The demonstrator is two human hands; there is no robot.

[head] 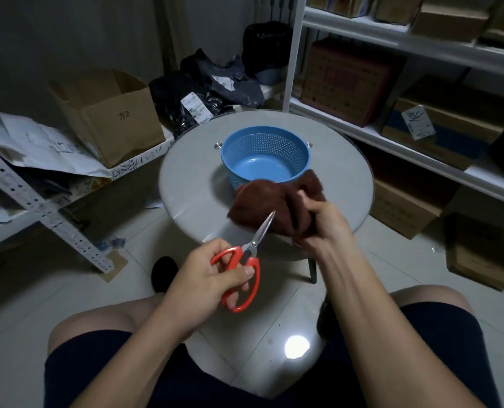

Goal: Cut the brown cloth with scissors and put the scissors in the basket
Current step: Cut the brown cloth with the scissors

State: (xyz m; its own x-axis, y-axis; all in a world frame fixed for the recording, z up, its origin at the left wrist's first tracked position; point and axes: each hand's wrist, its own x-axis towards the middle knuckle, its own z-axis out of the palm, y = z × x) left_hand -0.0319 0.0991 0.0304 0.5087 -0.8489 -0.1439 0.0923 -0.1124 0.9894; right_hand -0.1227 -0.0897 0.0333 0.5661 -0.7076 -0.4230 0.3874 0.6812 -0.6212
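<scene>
My left hand (212, 278) grips the red-handled scissors (246, 260), fingers through the loops, blades nearly closed and pointing up-right. The blade tips touch the lower edge of the brown cloth (262, 204). My right hand (321, 222) clutches the bunched cloth above the near edge of the round table. The blue perforated basket (239, 145) stands empty in the middle of the table, just behind the cloth, which hides part of its front wall.
The round grey table (192, 178) stands in front of my knees. A white shelf unit (392, 42) with cardboard boxes fills the right. At left stand an open cardboard box (106, 113), papers and a metal rack. Black bags (203, 86) lie behind the table.
</scene>
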